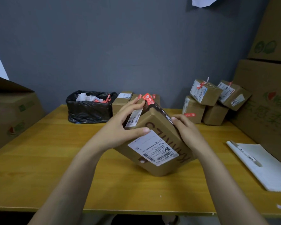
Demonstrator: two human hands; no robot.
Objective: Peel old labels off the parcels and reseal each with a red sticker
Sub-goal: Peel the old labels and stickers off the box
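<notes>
The parcel (154,127) stands tilted on one corner on the table (55,159), so I reckon it could slip or twist if either grip slackens during the peel. A sharp tug might also tear the small label (133,118) or drag off the red sticker (148,98) just beside it. The left hand (120,125) curls over the top edge, fingertips on that label's upper end, thumb pressed on the face. The right hand (186,129) clasps the right edge, fingers wrapped behind.
</notes>
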